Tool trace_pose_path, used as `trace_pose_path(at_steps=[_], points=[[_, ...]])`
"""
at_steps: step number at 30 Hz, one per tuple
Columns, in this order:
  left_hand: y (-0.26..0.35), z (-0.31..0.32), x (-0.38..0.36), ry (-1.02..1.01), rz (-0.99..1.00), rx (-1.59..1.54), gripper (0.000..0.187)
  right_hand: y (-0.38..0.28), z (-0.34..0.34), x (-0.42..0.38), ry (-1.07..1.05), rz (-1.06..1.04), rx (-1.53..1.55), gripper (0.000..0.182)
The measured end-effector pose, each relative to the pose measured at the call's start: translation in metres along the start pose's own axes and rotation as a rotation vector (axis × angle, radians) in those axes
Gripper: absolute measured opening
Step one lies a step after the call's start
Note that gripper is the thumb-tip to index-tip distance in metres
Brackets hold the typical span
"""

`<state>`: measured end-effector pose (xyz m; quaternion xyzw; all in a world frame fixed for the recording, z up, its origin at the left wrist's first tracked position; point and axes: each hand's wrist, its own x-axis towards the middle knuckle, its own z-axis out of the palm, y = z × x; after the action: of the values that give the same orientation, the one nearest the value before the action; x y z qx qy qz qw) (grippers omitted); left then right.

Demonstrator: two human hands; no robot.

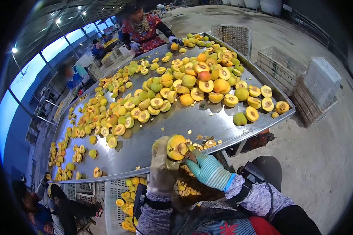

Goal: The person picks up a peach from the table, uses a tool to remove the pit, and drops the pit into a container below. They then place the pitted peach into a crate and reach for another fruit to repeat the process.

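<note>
Concrete floor [317, 156] under a lamp-lit roof [43, 25]; steel counter [145, 135] spanning most of the view. Left hand [161, 154], pale glove: fingers curled against a cut fruit [176, 145], yellow, brown hollow facing up; far fingertips hidden. Fruit held at the counter's near edge. Right hand [211, 171], striped glove: fingers closed around a small brown tool [191, 157], tip at the fruit's side; exact tip shape too small to tell. Main hazard, my judgement: juice makes flesh slick, so a hard push could twist the fruit loose or carry the tool into the left glove. If dropped, it may clear the edge and fall near the white crate [113, 201] of fruit pieces below. Just beyond the hands, scraps [210, 143] litter the metal; a sleeve might sweep them down. Farther out, a broad fruit pile [188, 80]; 1 piece [282, 107] sits close to the right corner, liable to roll off if the counter gets knocked. Across the pile, 1 co-worker [145, 33], hands over the far side.
</note>
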<state>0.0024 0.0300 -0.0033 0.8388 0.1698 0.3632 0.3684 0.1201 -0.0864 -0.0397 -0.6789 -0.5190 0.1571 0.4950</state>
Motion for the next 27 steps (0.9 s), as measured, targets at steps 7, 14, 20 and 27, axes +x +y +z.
trace_pose_path(at_steps=[7, 14, 20, 27], points=[[-0.041, -0.003, -0.025, 0.08, -0.354, -0.81, 0.06, -0.023, -0.005, 0.008, -0.073, 0.081, -0.092, 0.033], [-0.043, -0.008, -0.014, -0.094, -0.498, -0.566, 0.054, -0.029, -0.004, 0.018, -0.023, -0.104, -0.001, 0.034], [-0.002, 0.007, -0.018, -0.001, -0.427, -0.658, 0.06, -0.026, -0.004, 0.015, -0.001, -0.107, 0.122, 0.033], [0.0, 0.002, -0.019, 0.142, -0.555, -0.821, 0.037, -0.025, -0.001, 0.001, 0.089, -0.135, 0.05, 0.036]])
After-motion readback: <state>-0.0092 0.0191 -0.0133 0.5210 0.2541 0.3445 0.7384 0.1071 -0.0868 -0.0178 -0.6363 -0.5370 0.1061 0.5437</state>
